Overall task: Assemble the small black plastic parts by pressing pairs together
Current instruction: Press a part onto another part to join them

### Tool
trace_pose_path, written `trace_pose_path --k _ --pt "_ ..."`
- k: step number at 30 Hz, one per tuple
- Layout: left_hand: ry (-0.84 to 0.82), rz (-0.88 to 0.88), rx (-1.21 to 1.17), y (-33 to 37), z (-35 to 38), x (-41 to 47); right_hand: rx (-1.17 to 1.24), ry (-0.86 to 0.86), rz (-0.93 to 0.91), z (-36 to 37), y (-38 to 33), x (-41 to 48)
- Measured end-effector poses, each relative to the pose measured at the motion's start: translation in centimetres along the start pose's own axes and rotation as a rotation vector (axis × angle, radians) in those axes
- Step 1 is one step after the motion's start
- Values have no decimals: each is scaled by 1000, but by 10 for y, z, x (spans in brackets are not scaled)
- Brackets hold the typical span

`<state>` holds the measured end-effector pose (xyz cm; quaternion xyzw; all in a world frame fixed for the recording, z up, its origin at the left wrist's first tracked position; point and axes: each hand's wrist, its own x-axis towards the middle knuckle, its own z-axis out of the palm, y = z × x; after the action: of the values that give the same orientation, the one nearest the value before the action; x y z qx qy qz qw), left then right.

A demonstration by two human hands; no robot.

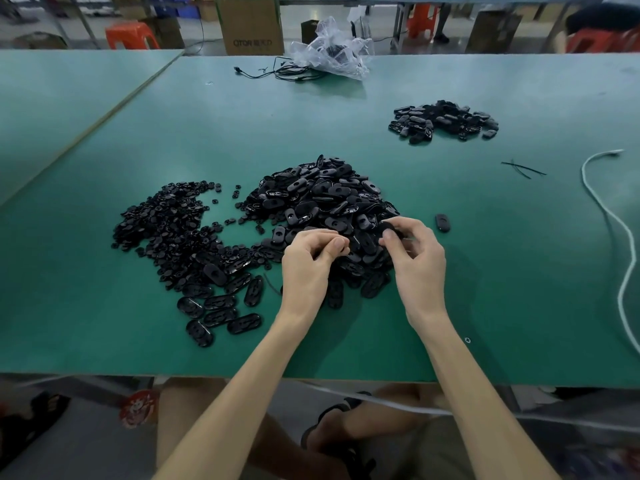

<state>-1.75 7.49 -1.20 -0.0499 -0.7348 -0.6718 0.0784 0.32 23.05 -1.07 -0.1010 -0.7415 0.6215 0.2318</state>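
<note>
Both hands are right at the near edge of the big pile (pixel 322 202) of black oval shells in the middle of the green bench (pixel 104 133). The right hand (pixel 417 265) has its fingers (pixel 414 233) and thumb curled round one oval shell (pixel 390 233), pinching it just above the heap. The left hand (pixel 308 261) is curled too, thumb tip pressed against the forefinger. Whether there's a small piece in that pinch I honestly can't tell, since it's too dark against the pile behind. The two hands are close but not touching.

Left of the big pile, and running into it on the near side, is a flatter spread of small round pieces (pixel 166 223). Some bigger open oval frames (pixel 221 313) lie at its near edge. A lone shell (pixel 442 223) lies just right of the right hand. Further back on the right is a smaller heap (pixel 445 121) of oval bits, well apart from the rest.

Also on the bench: a crumpled clear bag (pixel 332 50) and a black cable (pixel 287 72) at the far edge, a couple of thin black ties (pixel 523 169), and a white cord (pixel 623 237) snaking down the right side.
</note>
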Motion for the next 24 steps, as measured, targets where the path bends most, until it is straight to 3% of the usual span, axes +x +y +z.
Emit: trace_pose_path --k 17,24 --pt "8 -48 -84 -1 0 -2 69 4 19 0 5 1" --pt "7 -65 -103 2 0 -4 62 -70 27 1 4 0"
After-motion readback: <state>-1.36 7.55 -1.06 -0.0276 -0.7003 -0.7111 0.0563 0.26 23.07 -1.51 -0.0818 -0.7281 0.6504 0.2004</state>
